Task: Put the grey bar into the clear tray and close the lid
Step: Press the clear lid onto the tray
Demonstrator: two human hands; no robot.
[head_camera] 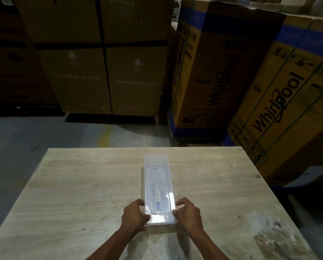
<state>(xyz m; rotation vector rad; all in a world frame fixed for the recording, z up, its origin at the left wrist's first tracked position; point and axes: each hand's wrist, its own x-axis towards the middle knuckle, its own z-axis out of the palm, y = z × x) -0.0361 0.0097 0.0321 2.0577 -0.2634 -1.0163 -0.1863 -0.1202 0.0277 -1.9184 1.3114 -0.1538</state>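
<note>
The clear tray [157, 188] lies lengthwise on the wooden table [81, 184], its short near end toward me and its far end pointing at the boxes. Its lid looks to be down over it, ribbed and glaring white under the light. Through the plastic I see only a thin dark line and a small bluish mark near my end; whether that is the grey bar I cannot tell through the glare.

My left hand [135, 215] grips the tray's near left corner, fingers curled against the long left edge. My right hand [188, 212] clasps the near right corner the same way, fingertips on the right edge.

The tray sits about midway between the table's left and right edges, with bare wood on both sides and beyond its far end. Past the far edge is concrete floor [44, 132], then brown cartons [104, 72] and, at right, yellow Whirlpool boxes [269, 91] close to the table's far right corner.
</note>
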